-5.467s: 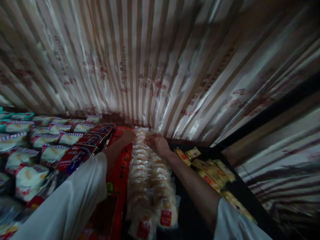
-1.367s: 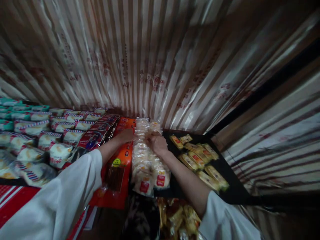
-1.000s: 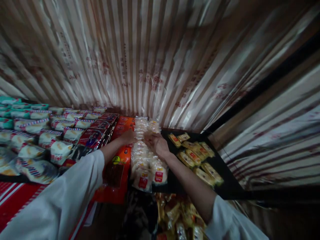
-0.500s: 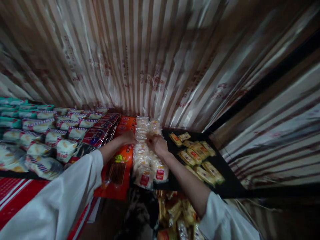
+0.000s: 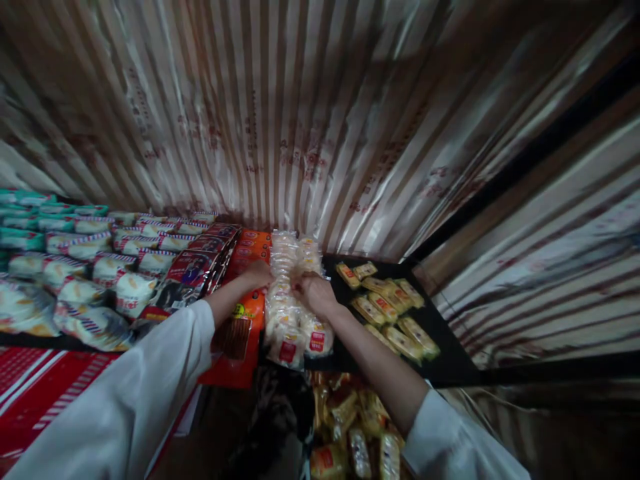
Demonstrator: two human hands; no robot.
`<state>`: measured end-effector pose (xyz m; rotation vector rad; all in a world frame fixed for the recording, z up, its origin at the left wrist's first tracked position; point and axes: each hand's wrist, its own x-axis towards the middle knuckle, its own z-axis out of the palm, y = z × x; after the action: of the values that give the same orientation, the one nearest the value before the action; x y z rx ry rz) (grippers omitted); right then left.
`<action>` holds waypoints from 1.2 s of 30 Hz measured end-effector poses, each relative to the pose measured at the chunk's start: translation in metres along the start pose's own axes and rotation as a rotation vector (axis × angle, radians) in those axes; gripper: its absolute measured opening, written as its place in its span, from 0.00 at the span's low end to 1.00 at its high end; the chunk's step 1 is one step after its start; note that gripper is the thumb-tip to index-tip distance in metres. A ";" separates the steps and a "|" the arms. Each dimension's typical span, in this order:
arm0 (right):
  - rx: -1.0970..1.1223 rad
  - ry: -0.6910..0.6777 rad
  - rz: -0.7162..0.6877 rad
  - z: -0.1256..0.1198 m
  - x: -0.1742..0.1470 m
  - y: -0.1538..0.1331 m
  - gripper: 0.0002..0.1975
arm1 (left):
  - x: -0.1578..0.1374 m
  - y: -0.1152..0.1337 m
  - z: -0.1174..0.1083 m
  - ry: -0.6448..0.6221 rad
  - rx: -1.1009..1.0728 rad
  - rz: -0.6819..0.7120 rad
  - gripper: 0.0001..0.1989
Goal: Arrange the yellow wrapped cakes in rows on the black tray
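Observation:
Two columns of clear packets with pale round snacks inside lie on a dark shelf, with red labels on the nearest ones. At the left edge of these columns, my left hand has its fingers curled against a packet. My right hand bends over the right column, its fingers closed on a packet. Its fingertips are partly hidden behind the hand. Beneath my left forearm lie orange snack bags with brown sticks showing through a window.
Small yellow packets are scattered on the dark shelf at the right. Striped-top bags and dark red packs fill the left. Below is a heap of golden packets. Striped plastic sheeting hangs behind, beside a dark pole.
The view has shifted slightly, so the shelf goods sit a little higher. Both hands stay at nearly the same spots on the clear packets.

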<state>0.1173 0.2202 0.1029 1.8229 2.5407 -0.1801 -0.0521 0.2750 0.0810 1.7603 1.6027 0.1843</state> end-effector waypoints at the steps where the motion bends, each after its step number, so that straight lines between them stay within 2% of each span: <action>1: -0.025 -0.004 -0.012 -0.001 0.000 -0.001 0.09 | 0.000 0.000 0.000 0.004 -0.004 -0.001 0.06; 5: -0.072 0.019 -0.019 -0.002 -0.002 -0.004 0.12 | -0.008 0.000 -0.002 -0.045 -0.107 -0.029 0.10; 8: -0.072 0.058 0.043 0.002 -0.001 -0.006 0.14 | -0.016 0.001 -0.007 -0.150 -0.224 -0.056 0.10; 11: -0.049 0.071 0.084 0.005 -0.001 -0.006 0.14 | -0.021 0.001 -0.010 -0.232 -0.238 -0.068 0.08; 14: -0.005 0.120 0.087 0.006 -0.005 -0.005 0.14 | -0.022 0.002 -0.008 -0.180 -0.172 -0.054 0.10; 17: 0.031 0.174 0.004 0.004 -0.012 -0.002 0.14 | -0.021 0.003 -0.004 -0.148 -0.142 -0.041 0.11; 20: 0.018 0.087 -0.078 0.001 -0.018 -0.001 0.14 | -0.020 0.004 -0.002 -0.143 -0.133 -0.037 0.11; 23: -0.013 0.004 -0.088 0.001 -0.020 -0.003 0.14 | -0.021 0.004 -0.001 -0.131 -0.128 -0.043 0.12; 26: -0.041 0.017 -0.077 0.003 -0.017 -0.005 0.13 | -0.024 0.004 -0.002 -0.123 -0.138 -0.050 0.12; 30: -0.055 0.099 -0.039 0.004 -0.012 -0.006 0.14 | -0.029 0.001 -0.006 -0.210 -0.175 -0.048 0.13; 33: -0.031 0.093 -0.025 0.003 -0.011 -0.006 0.13 | -0.029 -0.002 -0.006 -0.300 -0.153 -0.031 0.12; 36: 0.002 0.125 -0.001 0.003 -0.014 -0.005 0.13 | -0.025 -0.004 -0.002 -0.317 -0.173 -0.008 0.10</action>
<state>0.1167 0.2053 0.1019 1.8910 2.6240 -0.0708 -0.0615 0.2532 0.0890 1.5622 1.3248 0.0347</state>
